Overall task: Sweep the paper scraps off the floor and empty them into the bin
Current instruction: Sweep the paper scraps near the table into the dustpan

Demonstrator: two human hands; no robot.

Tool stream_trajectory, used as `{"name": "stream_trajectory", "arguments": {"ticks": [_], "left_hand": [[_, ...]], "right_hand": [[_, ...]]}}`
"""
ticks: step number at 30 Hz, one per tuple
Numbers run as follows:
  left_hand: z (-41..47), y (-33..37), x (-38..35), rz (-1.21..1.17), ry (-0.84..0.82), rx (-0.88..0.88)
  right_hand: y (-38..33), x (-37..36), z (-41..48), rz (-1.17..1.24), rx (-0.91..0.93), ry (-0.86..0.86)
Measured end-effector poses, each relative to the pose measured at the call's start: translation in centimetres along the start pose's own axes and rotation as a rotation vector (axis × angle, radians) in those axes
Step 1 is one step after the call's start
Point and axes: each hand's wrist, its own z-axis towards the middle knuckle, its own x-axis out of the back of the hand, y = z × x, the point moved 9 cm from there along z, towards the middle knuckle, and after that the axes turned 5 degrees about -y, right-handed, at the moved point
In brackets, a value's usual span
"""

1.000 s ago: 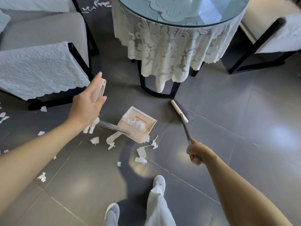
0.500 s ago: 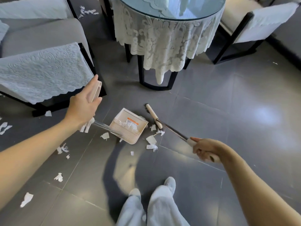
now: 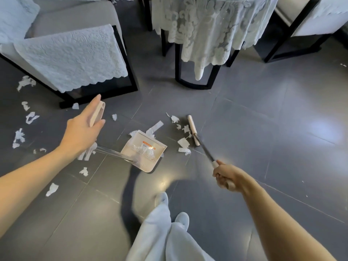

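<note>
While the left hand holds the long-handled dustpan by its top and the right hand clasps the broom, most paper scraps litter the floor right of the pan and far left, few lie inside, and no bin shows.

Place: a home, a sitting room.
Seat: a soft grey chair with a white cover.
Table: black legs, a lace cloth hanging down.
Floor: shiny grey tiles.
</note>
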Motion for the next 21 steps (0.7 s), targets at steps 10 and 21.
{"name": "stream_trajectory", "arguments": {"ticks": [10,21], "left_hand": [[-7.2,-6.1,-0.8,0.012,-0.052,0.049],[-4.4,-6.0,-6.4,-0.044,-0.232,-0.092]], "right_hand": [[1.4,-2.6,-3.4,0.176,0.05,-0.017],[-0.3,-4.4,-2.2,-0.005,0.064,0.111]]}}
